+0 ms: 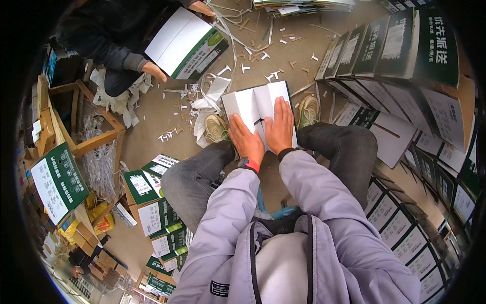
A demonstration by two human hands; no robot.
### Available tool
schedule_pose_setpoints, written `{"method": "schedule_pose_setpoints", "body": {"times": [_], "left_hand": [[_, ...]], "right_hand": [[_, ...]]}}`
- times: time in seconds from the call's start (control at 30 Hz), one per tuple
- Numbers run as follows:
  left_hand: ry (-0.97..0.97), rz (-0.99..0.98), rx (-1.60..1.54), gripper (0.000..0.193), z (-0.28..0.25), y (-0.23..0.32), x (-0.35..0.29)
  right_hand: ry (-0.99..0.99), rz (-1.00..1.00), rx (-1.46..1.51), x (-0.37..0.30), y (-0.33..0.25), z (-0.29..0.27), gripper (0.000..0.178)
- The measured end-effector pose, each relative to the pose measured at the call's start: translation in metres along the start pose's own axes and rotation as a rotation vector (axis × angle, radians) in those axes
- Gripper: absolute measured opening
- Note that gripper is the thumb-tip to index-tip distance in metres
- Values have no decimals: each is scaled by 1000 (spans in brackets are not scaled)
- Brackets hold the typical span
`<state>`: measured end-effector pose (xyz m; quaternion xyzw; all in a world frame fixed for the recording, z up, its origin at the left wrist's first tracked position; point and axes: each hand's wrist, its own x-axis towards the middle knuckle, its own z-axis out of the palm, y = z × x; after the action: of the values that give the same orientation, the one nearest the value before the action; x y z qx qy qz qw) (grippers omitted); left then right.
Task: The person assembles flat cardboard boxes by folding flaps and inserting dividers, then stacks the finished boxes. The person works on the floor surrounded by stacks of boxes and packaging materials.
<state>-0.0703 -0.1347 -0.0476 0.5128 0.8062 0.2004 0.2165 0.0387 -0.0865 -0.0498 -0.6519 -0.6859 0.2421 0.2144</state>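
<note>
A white cardboard box with dark green edges sits on the floor between my knees. Its white top flaps are folded in toward a middle seam, where a small dark gap shows. My left hand presses flat on the near left part of the box, fingers stretched out. On the near right part lies my right hand, also flat, with its thumb toward the seam. Neither hand grips anything. The box's lower sides are hidden.
Ahead at left, another person's hands hold a green-and-white box. Cardboard scraps and white straps litter the floor. Green cartons stand at right; more boxes are stacked at left, near a wooden frame.
</note>
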Motion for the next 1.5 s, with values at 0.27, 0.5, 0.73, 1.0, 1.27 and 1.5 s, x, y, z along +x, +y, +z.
{"method": "schedule_pose_setpoints", "body": {"times": [0.27,0.5,0.73,1.0,1.27,1.5], "left_hand": [[-339,298,201,72,27,-39,19],[-38,-351,-571,59,15,-73,77],[160,-668,-1367,82,-50,-43,71],[-316,-738,-1160,96,-31,-109,17],[-410,-506,-679,73,3,-145,12],[-376,-442,-315,54,44,-149,-10]], "right_hand": [[-279,-186,-189,15,26,15,52],[-142,497,509,56,102,24,64],[133,612,1437,47,93,-41,66],[-306,1181,1030,-54,142,-20,84],[141,376,-50,-15,95,-34,20],[-682,-143,-343,21,75,27,59]]}}
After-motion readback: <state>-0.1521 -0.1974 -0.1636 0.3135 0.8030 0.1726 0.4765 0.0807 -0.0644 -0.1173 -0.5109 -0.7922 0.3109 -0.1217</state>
